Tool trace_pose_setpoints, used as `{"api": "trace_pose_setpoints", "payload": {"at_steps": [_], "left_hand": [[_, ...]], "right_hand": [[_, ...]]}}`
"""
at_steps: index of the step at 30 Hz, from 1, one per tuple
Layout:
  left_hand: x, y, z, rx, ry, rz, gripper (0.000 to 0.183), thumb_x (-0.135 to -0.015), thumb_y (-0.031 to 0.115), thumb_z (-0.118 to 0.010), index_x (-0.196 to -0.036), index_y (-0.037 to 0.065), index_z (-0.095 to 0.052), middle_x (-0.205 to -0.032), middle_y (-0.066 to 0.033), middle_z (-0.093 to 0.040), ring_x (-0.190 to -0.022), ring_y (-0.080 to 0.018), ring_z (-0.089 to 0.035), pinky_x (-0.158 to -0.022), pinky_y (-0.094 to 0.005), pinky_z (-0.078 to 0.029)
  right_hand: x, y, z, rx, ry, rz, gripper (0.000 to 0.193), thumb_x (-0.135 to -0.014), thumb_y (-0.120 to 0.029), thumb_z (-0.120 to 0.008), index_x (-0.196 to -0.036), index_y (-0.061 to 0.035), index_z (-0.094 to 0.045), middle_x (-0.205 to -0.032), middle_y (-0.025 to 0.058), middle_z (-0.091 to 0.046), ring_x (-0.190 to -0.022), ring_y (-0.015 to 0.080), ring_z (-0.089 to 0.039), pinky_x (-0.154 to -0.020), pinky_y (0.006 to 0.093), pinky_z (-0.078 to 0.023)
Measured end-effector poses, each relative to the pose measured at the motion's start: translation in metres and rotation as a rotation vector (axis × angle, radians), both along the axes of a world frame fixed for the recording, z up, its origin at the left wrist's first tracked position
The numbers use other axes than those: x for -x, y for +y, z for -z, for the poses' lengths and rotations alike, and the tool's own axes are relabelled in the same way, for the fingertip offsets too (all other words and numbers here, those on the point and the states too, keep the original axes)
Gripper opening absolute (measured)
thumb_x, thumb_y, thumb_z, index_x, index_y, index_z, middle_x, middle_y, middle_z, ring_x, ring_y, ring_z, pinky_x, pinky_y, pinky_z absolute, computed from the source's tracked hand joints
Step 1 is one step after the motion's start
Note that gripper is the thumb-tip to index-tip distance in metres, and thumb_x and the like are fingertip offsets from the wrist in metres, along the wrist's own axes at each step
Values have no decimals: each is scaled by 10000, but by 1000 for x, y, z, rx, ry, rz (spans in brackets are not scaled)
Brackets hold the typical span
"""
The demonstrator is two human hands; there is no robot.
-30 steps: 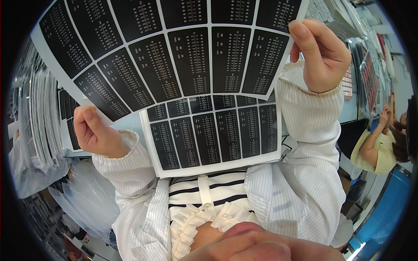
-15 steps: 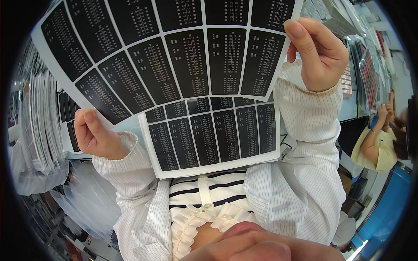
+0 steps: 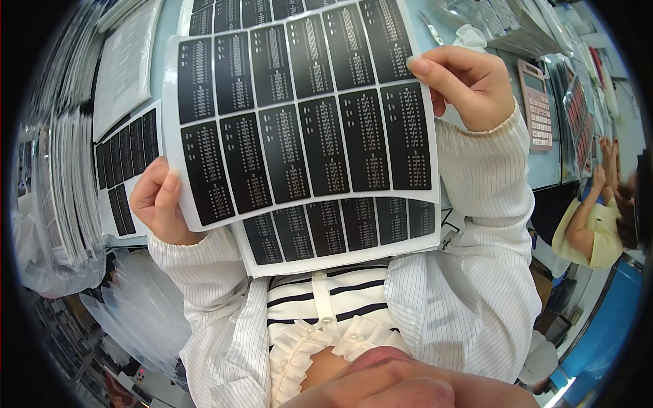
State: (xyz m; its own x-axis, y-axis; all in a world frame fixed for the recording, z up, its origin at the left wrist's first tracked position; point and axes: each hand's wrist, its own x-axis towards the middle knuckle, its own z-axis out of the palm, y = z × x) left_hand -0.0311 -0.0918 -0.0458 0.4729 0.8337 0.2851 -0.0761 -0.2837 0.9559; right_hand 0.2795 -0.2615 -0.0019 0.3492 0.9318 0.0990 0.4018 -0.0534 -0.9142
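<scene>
A white sheet of black printed labels [image 3: 286,151] is held up between my two hands, its lower edge curving slightly. My left hand [image 3: 162,202] pinches its left edge near the bottom corner. At the right edge, higher up, my right hand [image 3: 469,85] grips the sheet between thumb and fingers. Below it, close to my body, lies a stack of similar label sheets [image 3: 340,231], partly covered by the held one. Beyond the held sheet, more of the same black labels [image 3: 245,12] show at the top.
Another black label sheet [image 3: 129,146] lies to the left, beside tall piles of flat sheets in plastic [image 3: 68,183]. A pink calculator [image 3: 537,112] and a small cutting tool [image 3: 432,28] rest on the right. Farther right is another person in yellow [image 3: 590,228].
The held sheet has come down and straightened, now lying closer over the stack. My right hand has lowered slightly, and my left hand has shifted a little to the right.
</scene>
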Motion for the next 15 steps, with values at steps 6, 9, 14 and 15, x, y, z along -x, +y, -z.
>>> {"api": "trace_pose_setpoints", "payload": {"at_steps": [6, 9, 14, 15], "left_hand": [[3, 6, -8, -59, 147, 319, 272, -706, 178, -561, -551, -2, -427, -571, -52, -477, -520, -113, -392, -493, -249, -291], [-2, 7, -6, 4, 187, 420, 274, -697, 197, -569, -564, -1, -434, -578, -45, -472, -524, -112, -387, -496, -244, -290], [-7, -2, -2, 148, 229, 329, 264, -768, 232, -544, -653, 8, -465, -604, -11, -471, -554, -85, -380, -527, -223, -285], [-7, -2, -2, 183, 251, 280, 258, -809, 223, -515, -673, 8, -475, -606, 3, -467, -560, -67, -369, -525, -211, -274]], "right_hand": [[-2, -9, 11, 226, 173, -3, 209, -841, -182, -582, -804, 18, -630, -606, 23, -572, -461, 58, -500, -427, 164, -391], [-4, -12, 20, 319, 212, 18, 217, -848, -188, -573, -803, 19, -623, -586, 13, -554, -456, 52, -489, -425, 160, -384], [-9, -15, 24, 363, 221, 20, 204, -822, -177, -609, -843, 26, -609, -604, 2, -557, -458, 34, -475, -429, 145, -376], [-9, -16, 23, 353, 240, 5, 204, -822, -177, -609, -843, 26, -609, -604, 2, -557, -458, 34, -475, -429, 145, -376]]}}
